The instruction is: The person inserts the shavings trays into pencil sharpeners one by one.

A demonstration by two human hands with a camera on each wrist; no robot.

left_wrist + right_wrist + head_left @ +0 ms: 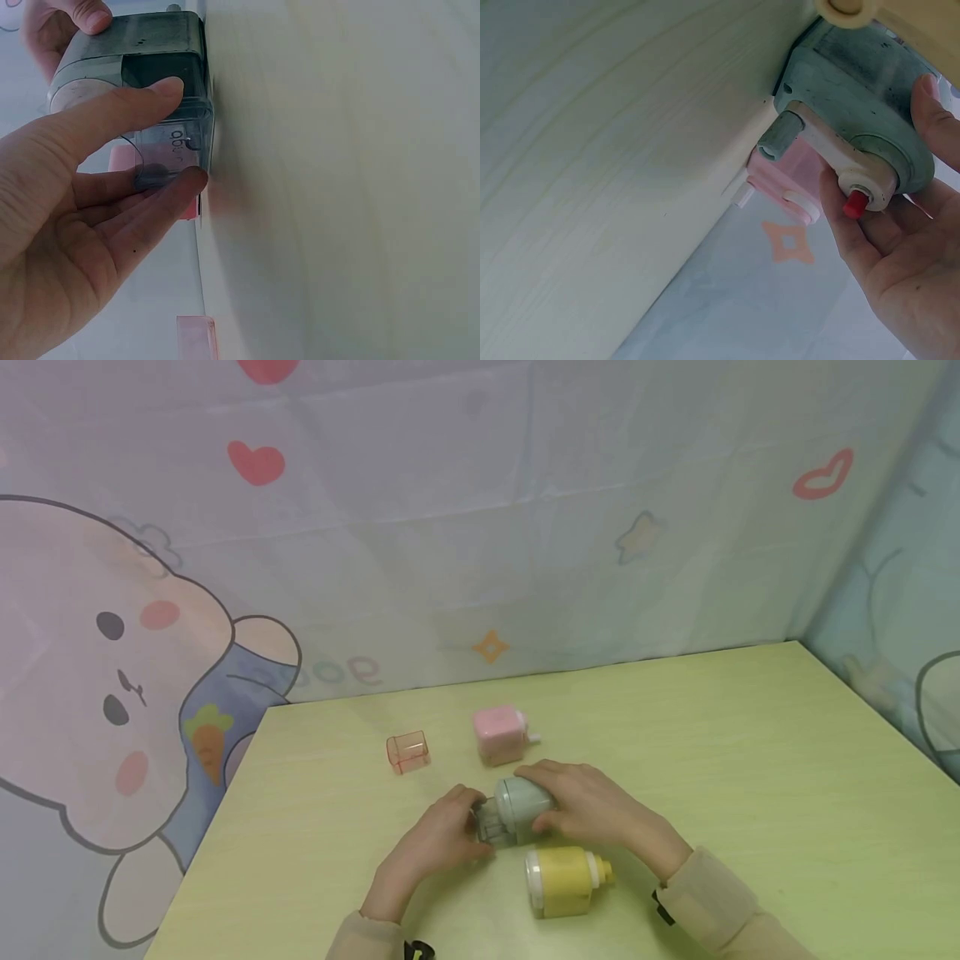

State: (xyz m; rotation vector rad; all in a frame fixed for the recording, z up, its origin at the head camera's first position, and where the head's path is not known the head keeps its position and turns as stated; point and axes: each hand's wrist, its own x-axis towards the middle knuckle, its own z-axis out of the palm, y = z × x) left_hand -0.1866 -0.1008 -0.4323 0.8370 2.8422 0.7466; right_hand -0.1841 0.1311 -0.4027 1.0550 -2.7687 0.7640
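Observation:
A green crank pencil sharpener [523, 808] lies between both hands on the table. My left hand [442, 837] holds the clear shavings drawer [169, 142] at its left end, thumb on one side and fingers on the other. From the opposite end, my right hand [592, 800] grips the green body. The right wrist view shows a pale crank arm [840, 150] with a green knob and a red tip at the centre. Whether the drawer is fully seated I cannot tell.
Just in front lies a yellow crank sharpener [566, 881], close to the right forearm. Behind the hands stands a pink sharpener [500, 735], with a see-through pink drawer [408, 753] apart from it to the left. A printed cloth [450, 527] hangs along the table's back edge.

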